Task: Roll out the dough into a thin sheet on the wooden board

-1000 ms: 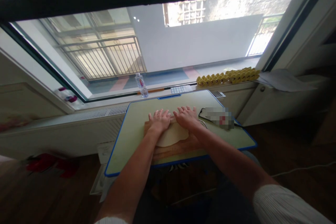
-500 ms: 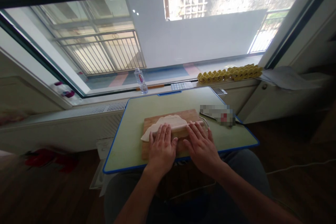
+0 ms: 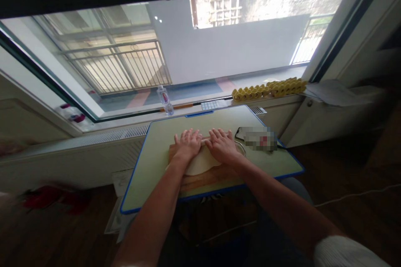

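Note:
A flat sheet of pale dough [image 3: 202,163] lies on a wooden board [image 3: 216,177]. Near the board's far edge is a rolling pin [image 3: 205,137], mostly covered by my hands. My left hand [image 3: 188,144] rests flat over its left part with fingers stretched forward. Over the right part lies my right hand [image 3: 222,145], palm down and fingers extended, not wrapped round the pin. Both palms hide some of the dough's far side. A curved metal rim [image 3: 240,147] shows just right of the board.
The board sits on a small blue-edged table [image 3: 150,154]. A phone [image 3: 239,133] and a blurred-out item lie on its right side. Along the windowsill stand a plastic bottle [image 3: 165,101] and yellow egg trays [image 3: 269,89]. A radiator [image 3: 125,133] runs beneath the sill.
Both hands have moved away from me to the board's far side along with the rolling pin. More dough now shows on the near side, between my forearms.

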`<state>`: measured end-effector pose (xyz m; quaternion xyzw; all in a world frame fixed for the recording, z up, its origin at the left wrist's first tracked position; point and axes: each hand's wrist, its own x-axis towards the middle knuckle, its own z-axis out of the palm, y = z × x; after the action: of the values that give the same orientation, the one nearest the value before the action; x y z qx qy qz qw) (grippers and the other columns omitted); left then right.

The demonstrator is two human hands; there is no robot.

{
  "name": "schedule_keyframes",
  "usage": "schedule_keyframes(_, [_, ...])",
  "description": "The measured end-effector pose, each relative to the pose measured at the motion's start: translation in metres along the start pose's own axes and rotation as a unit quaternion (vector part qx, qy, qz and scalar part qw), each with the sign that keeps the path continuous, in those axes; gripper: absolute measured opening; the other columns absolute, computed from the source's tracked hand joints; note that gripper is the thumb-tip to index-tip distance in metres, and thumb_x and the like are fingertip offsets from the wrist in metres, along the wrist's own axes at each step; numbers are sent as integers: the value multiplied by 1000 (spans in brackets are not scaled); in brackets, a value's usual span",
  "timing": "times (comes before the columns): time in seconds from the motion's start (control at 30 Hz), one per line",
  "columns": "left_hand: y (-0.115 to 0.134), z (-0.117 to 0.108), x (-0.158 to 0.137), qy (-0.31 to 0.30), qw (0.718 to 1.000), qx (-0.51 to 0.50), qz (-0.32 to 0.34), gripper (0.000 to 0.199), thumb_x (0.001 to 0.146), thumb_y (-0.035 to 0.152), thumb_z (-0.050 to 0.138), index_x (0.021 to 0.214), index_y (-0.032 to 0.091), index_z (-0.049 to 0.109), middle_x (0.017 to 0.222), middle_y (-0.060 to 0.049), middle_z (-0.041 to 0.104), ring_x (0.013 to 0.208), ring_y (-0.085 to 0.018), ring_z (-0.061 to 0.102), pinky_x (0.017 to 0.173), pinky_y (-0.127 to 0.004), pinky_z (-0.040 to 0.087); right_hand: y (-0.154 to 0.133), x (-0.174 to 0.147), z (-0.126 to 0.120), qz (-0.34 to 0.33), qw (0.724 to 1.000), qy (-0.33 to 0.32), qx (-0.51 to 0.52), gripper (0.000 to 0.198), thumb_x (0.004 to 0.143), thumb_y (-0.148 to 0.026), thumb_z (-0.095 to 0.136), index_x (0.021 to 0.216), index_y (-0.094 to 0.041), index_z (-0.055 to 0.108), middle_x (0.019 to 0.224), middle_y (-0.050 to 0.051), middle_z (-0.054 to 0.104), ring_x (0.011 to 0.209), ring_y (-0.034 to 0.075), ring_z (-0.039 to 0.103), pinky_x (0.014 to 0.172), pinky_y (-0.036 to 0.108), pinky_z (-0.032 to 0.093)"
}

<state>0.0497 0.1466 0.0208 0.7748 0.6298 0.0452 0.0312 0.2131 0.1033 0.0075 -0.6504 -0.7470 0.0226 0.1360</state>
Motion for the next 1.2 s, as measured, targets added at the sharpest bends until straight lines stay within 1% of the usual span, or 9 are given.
schedule_keyframes(0.13, [2, 0, -9, 3, 1000, 17, 9, 59, 109, 50, 20, 158, 30, 48, 169, -7, 41, 157, -30, 35, 126, -69, 20, -1, -10, -2, -5, 1000, 11, 4, 65, 110, -51, 28, 160, -12, 43, 166, 14, 42, 155, 33, 34, 127, 64, 16])
schedule_keyframes(0.23, [5, 4, -39, 26, 999, 18, 36, 58, 110, 49, 21, 158, 31, 47, 167, -6, 44, 157, -29, 35, 127, -68, 20, -1, -40, -3, -19, 1000, 21, 9, 66, 109, -51, 30, 162, -12, 41, 168, 14, 38, 158, 32, 30, 128, 61, 16])
schedule_keyframes(0.4, [10, 14, -98, 98, 992, 18, 72, 57, 109, 45, 30, 162, 27, 41, 168, -8, 42, 157, -29, 35, 128, -64, 24, -2, -95, -3, -29, 999, 23, 10, 66, 108, -48, 33, 164, -13, 37, 173, 11, 28, 162, 30, 20, 130, 58, 13])
schedule_keyframes(0.5, [11, 16, -108, 100, 992, 16, 79, 57, 109, 45, 31, 162, 25, 41, 168, -8, 40, 158, -29, 34, 128, -64, 24, -2, -104, -3, -31, 999, 28, 9, 65, 108, -47, 33, 164, -14, 37, 173, 9, 27, 162, 29, 19, 130, 57, 13])
schedule_keyframes(0.6, [8, 14, -92, 78, 995, 11, 66, 59, 110, 45, 28, 164, 25, 38, 169, -7, 40, 158, -29, 34, 129, -66, 21, 0, -88, -2, -30, 999, 22, 6, 66, 109, -48, 31, 165, -13, 35, 173, 10, 28, 162, 29, 20, 130, 60, 14])
schedule_keyframes(0.8, [-3, 6, -28, 20, 999, 11, 40, 58, 110, 48, 20, 162, 32, 41, 171, -1, 37, 159, -28, 30, 128, -70, 16, 3, -21, 3, -17, 1000, 18, 1, 67, 109, -52, 28, 163, -13, 37, 170, 14, 35, 159, 31, 27, 128, 63, 13])
schedule_keyframes(0.97, [-7, 0, 15, -26, 1000, -12, -2, 60, 108, 51, 20, 160, 34, 43, 171, -2, 36, 159, -29, 31, 128, -68, 19, 4, 23, 4, -1, 1000, -6, 3, 66, 109, -54, 25, 159, -15, 45, 166, 14, 43, 154, 33, 34, 126, 63, 17])
schedule_keyframes(1.07, [-9, -1, 24, -34, 999, -15, -1, 60, 107, 52, 20, 159, 34, 45, 171, -4, 37, 158, -30, 33, 127, -68, 20, 4, 31, 2, 1, 1000, -12, 3, 64, 109, -53, 25, 156, -17, 49, 164, 14, 47, 152, 33, 38, 125, 62, 21])
schedule_keyframes(1.2, [-8, 1, 15, -26, 1000, -13, 4, 60, 108, 52, 19, 158, 35, 46, 170, -3, 39, 157, -28, 34, 128, -65, 21, 2, 20, 3, 0, 1000, 4, -3, 64, 110, -53, 24, 157, -17, 47, 164, 15, 47, 151, 32, 38, 125, 60, 20])
